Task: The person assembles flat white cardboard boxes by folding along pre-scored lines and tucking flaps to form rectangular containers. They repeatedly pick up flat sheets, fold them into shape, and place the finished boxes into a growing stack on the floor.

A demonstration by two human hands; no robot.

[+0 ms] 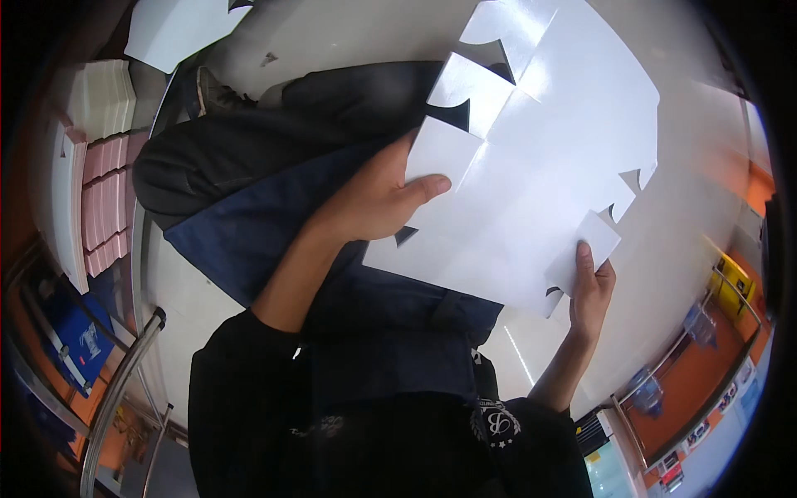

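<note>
A large white die-cut cardboard blank (548, 166) is tilted in front of me, glossy, with notched flaps along its left and right edges. My left hand (386, 195) grips a flap on its left side, thumb on top and fingers hidden underneath. On the right side, my right hand (591, 282) pinches another flap (599, 236) near the blank's lower corner, with the thumb on the upper face. Creases run lengthwise beside the left flaps.
Left of my legs (249, 149) stand stacks of pink and cream card pieces (104, 183). Another white sheet (178, 33) lies at the upper left. A metal rail frame (124, 390) is at lower left. Clear plastic bottles (647, 390) and a yellow object (732, 282) are at right.
</note>
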